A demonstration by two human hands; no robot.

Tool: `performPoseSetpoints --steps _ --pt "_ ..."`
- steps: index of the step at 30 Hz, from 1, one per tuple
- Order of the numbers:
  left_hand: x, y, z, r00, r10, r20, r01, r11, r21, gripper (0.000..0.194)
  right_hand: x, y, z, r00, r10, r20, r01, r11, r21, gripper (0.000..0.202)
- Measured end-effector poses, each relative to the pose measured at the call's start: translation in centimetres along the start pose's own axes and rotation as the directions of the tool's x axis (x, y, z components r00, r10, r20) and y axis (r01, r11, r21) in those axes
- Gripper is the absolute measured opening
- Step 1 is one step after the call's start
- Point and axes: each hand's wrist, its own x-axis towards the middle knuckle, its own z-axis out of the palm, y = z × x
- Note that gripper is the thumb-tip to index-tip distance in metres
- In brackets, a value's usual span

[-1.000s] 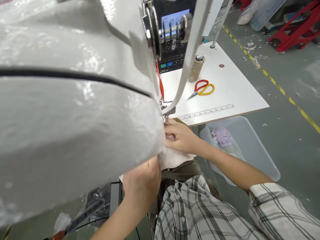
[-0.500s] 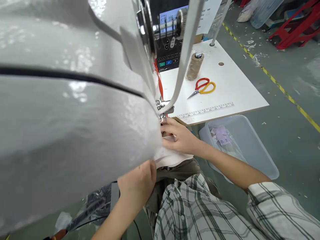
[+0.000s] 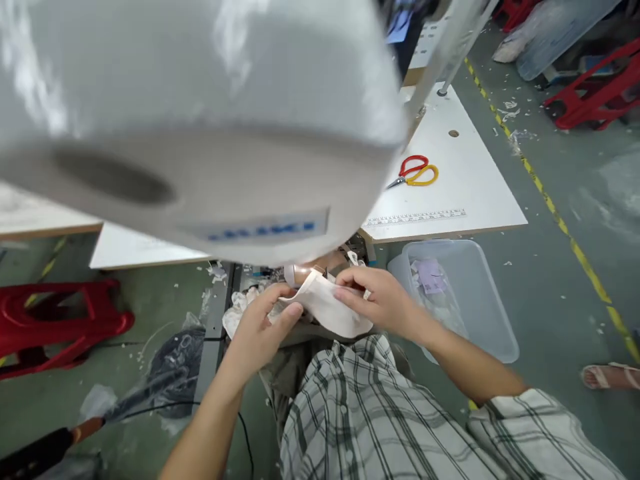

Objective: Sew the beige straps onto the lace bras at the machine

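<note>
A piece of white fabric (image 3: 333, 303) is stretched between my two hands, low in front of my lap. My left hand (image 3: 265, 320) pinches its left edge between thumb and fingers. On the right side, my right hand (image 3: 375, 297) grips the cloth with closed fingers. Just above the fabric, the white sewing machine head (image 3: 240, 180) fills the upper part of the head view and hides the needle area. More bunched white cloth (image 3: 235, 317) lies to the left of my left hand.
Scissors (image 3: 419, 175) with red and yellow handles lie on the white table (image 3: 480, 180), behind a printed ruler (image 3: 415, 219). A clear plastic bin (image 3: 485, 300) stands at the right. Red stools (image 3: 60, 327) are on the floor at both sides. A foot (image 3: 607, 375) shows at far right.
My head view has shifted, so the machine head now covers the control panel and thread cone. Both hands have come out from beside the machine, holding the white fabric in the open.
</note>
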Motion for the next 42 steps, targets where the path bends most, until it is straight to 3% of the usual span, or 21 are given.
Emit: performPoseSetpoints --steps 2,4,6,9,12,15,17,19,22,23,26,28,30,34,39,42 --pt "-0.3 -0.5 0.2 0.986 0.003 0.167 0.021 0.990 -0.139 0.032 -2.1 -0.8 1.2 0.998 0.026 0.056 -0.030 0.996 0.089 0.019" --pt "-1.1 -1.2 0.4 0.978 -0.002 0.207 0.058 0.962 -0.266 0.031 -3.6 -1.6 3.0 0.993 0.039 0.113 -0.061 0.978 0.201 0.021" --pt "-2.5 -1.9 -0.1 0.992 -0.037 0.124 0.072 0.952 -0.297 0.030 -4.0 -2.1 5.1 0.986 0.054 0.159 -0.102 0.945 0.311 0.023" --pt "-5.1 -2.6 -2.1 0.992 -0.098 -0.082 0.080 0.976 -0.201 0.031 -2.4 -2.4 9.1 0.972 0.041 0.231 -0.148 0.871 0.469 0.029" --pt "-7.4 -2.9 -5.0 0.967 -0.131 -0.217 0.120 0.991 -0.065 0.032 1.0 -2.9 13.1 0.941 0.015 0.338 -0.253 0.695 0.673 0.051" --pt "-8.4 -3.6 -7.0 0.965 -0.143 -0.221 0.152 0.988 0.025 0.032 3.9 -3.3 16.1 0.875 0.104 0.473 -0.469 0.431 0.771 0.043" --pt "-8.3 -4.9 -7.5 0.972 -0.152 -0.181 0.166 0.984 0.066 0.031 4.7 -3.1 17.2 0.864 0.175 0.472 -0.502 0.356 0.788 0.036" --pt "-7.8 -6.5 -7.0 0.951 -0.145 -0.272 0.185 0.974 0.128 0.025 4.6 -2.3 17.8 0.908 0.232 0.349 -0.417 0.424 0.804 0.032" --pt "-6.6 -9.0 -4.8 0.852 -0.209 -0.480 0.256 0.966 0.035 0.021 3.3 -0.3 18.4 0.965 0.249 0.076 -0.232 0.692 0.684 0.023" --pt "-6.1 -9.7 -3.7 0.845 -0.258 -0.469 0.269 0.962 -0.045 0.025 2.8 0.5 18.6 0.977 0.213 -0.004 -0.170 0.792 0.587 0.019" --pt "-4.8 -11.0 -0.5 0.903 -0.324 -0.282 0.257 0.934 -0.249 0.041 1.4 2.8 19.1 0.995 -0.024 -0.099 0.042 0.980 0.192 0.014" --pt "-4.2 -11.4 1.1 0.917 -0.312 -0.249 0.230 0.923 -0.309 0.047 0.7 4.0 19.0 0.987 -0.144 -0.065 0.144 0.990 -0.002 0.016" --pt "-4.0 -11.4 1.9 0.908 -0.309 -0.282 0.210 0.920 -0.331 0.044 0.1 4.7 18.3 0.982 -0.181 -0.051 0.177 0.981 -0.075 0.015" --pt "-4.4 -10.1 1.6 0.886 -0.305 -0.350 0.210 0.935 -0.284 0.032 -0.1 4.6 15.9 0.970 -0.215 -0.110 0.209 0.976 -0.067 0.016" --pt "-5.2 -7.6 1.2 0.938 -0.219 -0.268 0.170 0.966 -0.197 0.028 0.9 3.0 13.7 0.956 -0.286 -0.067 0.280 0.955 -0.094 0.025" --pt "-5.3 -6.8 1.4 0.943 -0.234 -0.236 0.185 0.960 -0.210 0.029 1.4 2.4 13.3 0.970 -0.243 -0.023 0.241 0.967 -0.078 0.026"
